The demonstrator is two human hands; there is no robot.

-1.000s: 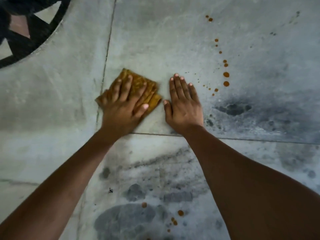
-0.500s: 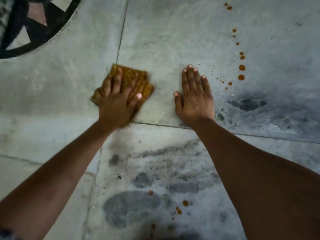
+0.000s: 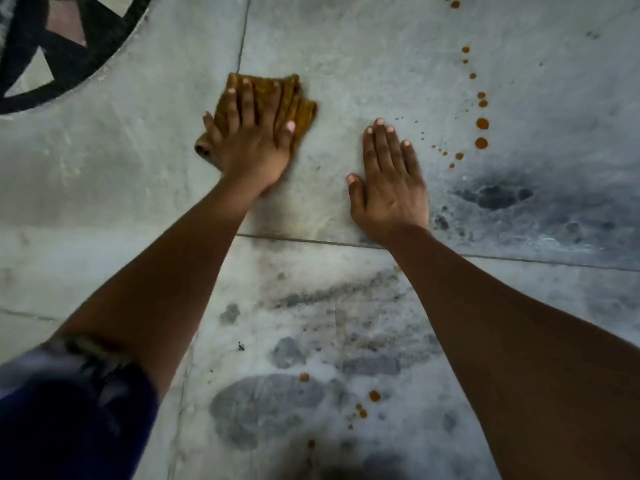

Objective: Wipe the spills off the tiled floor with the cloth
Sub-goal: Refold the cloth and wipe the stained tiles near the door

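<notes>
Mustard-yellow cloth (image 3: pixel 266 98), folded, lies on grey tiled floor (image 3: pixel 346 64) just right of vertical grout line. No containers in view. Left hand (image 3: pixel 251 140) presses flat on cloth, fingers (image 3: pixel 247 102) extended and slightly spread, not curled around it. Right hand (image 3: pixel 389 181) rests palm-down on bare tile, fingers straight, holding nothing. Orange-brown spills (image 3: pixel 481 133) dot tile right of right hand; more drops (image 3: pixel 374 396) near bottom centre.
</notes>
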